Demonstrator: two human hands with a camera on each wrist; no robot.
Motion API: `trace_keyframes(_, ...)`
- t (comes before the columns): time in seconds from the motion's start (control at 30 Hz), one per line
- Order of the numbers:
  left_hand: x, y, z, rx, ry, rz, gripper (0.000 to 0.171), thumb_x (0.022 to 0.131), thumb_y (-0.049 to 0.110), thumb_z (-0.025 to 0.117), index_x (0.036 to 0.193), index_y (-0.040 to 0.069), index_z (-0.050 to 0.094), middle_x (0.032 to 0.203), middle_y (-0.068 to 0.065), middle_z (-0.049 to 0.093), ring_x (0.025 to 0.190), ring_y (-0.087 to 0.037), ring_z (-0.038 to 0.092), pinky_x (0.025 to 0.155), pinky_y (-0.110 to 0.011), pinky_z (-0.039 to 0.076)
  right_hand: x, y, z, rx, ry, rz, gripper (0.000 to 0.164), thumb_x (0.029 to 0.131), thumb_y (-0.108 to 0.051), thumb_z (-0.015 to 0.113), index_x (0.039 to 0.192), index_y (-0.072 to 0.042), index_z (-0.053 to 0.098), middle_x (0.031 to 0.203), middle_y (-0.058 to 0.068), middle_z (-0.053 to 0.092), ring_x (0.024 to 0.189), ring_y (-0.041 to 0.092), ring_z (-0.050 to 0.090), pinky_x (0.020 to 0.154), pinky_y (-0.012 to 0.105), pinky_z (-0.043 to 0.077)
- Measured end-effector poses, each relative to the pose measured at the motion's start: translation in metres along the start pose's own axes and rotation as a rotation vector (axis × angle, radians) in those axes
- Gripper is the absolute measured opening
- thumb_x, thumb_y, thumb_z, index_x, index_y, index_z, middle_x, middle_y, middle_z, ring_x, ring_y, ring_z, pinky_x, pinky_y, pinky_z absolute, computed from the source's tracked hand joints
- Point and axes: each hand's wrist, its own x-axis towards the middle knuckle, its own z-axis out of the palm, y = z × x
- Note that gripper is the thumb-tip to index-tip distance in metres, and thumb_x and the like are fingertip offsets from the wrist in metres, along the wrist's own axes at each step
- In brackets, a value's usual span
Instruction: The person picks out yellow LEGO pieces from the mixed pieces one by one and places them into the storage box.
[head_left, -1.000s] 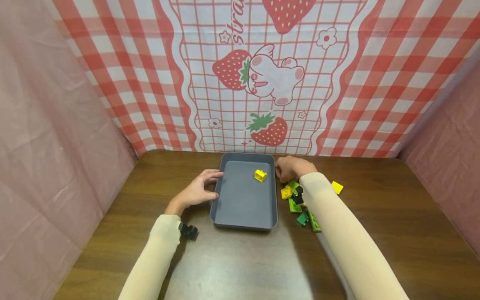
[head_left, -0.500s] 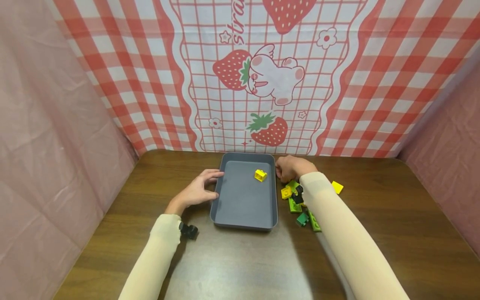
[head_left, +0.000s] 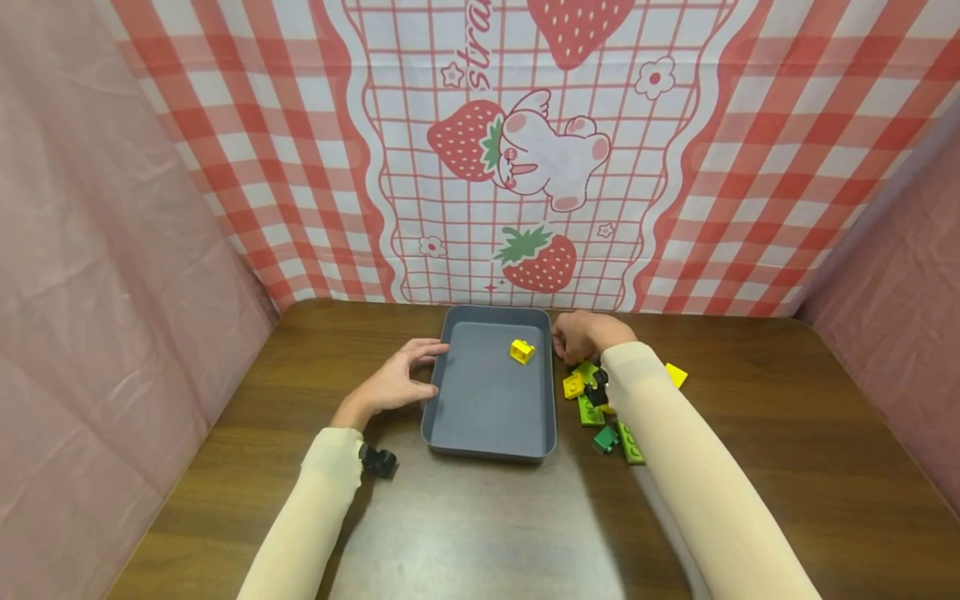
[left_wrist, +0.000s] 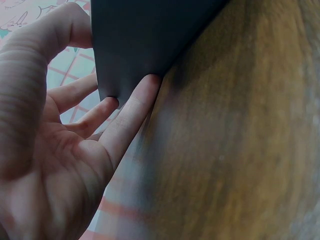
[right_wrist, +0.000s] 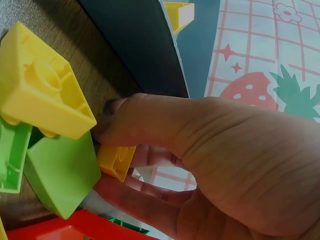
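Observation:
A grey tray point(head_left: 487, 417) stands on the table with a yellow toy brick point(head_left: 522, 351) inside. My left hand point(head_left: 393, 383) touches its left wall, thumb and fingers spread along it. In the left wrist view the fingers point(left_wrist: 140, 100) lie nearly straight against the dark wall. Right of the tray, my right hand point(head_left: 585, 337) is curled low, close to the far right wall. The right wrist view shows an orange-yellow toy brick point(right_wrist: 115, 161) between its thumb and fingers, partly hidden. Beside it are a lime green brick point(right_wrist: 65, 170) and a pale yellow brick point(right_wrist: 45, 82).
A heap of loose bricks lies right of the tray, with a yellow square brick point(head_left: 573, 386), a dark green brick point(head_left: 605, 439) and a lime plate point(head_left: 630, 443). A yellow piece point(head_left: 677, 375) sits farther right. The red piece point(right_wrist: 65, 230) shows below the right hand. A strawberry-print cloth point(head_left: 540, 262) hangs behind.

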Motion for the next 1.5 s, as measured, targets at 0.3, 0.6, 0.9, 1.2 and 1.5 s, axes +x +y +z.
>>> trace_keyframes(0.3,-0.001,0.000,0.000,-0.009,0.002,-0.003,0.068,0.082,-0.007,0.066,0.147,-0.005,0.045,0.156,-0.026,0.030,0.139,-0.048,0.039,0.098,-0.059,0.052,0.000,-0.001,-0.002,-0.001,-0.012,0.000,0.011,0.082,0.001,0.066,0.083,-0.010,0.066,0.075,0.005,0.059,0.059,0.017,0.052,0.048,0.026,0.044)
trace_keyframes(0.6,0.000,0.000,0.000,-0.006,-0.002,-0.002,0.068,0.082,-0.006,0.066,0.147,-0.004,0.045,0.156,-0.026,0.030,0.139,-0.048,0.039,0.097,-0.060,0.051,-0.003,-0.002,-0.008,0.034,-0.033,0.001,0.010,0.084,0.002,0.066,0.082,-0.008,0.064,0.074,0.005,0.056,0.058,0.017,0.049,0.048,0.026,0.042)
trace_keyframes(0.9,0.001,-0.001,0.000,-0.011,-0.003,-0.001,0.069,0.082,-0.007,0.066,0.147,-0.004,0.044,0.157,-0.027,0.028,0.140,-0.048,0.038,0.098,-0.060,0.052,-0.006,-0.005,-0.017,0.014,-0.023,-0.034,0.009,0.084,0.003,0.066,0.084,-0.006,0.064,0.075,0.005,0.058,0.060,0.018,0.051,0.050,0.027,0.045)
trace_keyframes(1.2,0.001,-0.002,0.000,-0.013,0.000,0.000,0.069,0.082,-0.007,0.066,0.147,-0.004,0.044,0.157,-0.027,0.028,0.139,-0.047,0.039,0.097,-0.057,0.053,-0.007,-0.007,-0.024,-0.039,-0.005,-0.061,0.012,0.082,0.004,0.068,0.082,-0.007,0.064,0.074,0.004,0.058,0.061,0.017,0.052,0.051,0.026,0.045)
trace_keyframes(1.5,0.001,-0.003,0.001,-0.018,-0.003,0.003,0.069,0.082,-0.008,0.066,0.147,-0.005,0.044,0.157,-0.027,0.028,0.140,-0.048,0.038,0.097,-0.057,0.053,-0.010,-0.010,-0.031,-0.057,0.012,-0.050,0.010,0.081,0.003,0.067,0.084,-0.007,0.066,0.073,0.003,0.058,0.061,0.016,0.049,0.051,0.026,0.042)
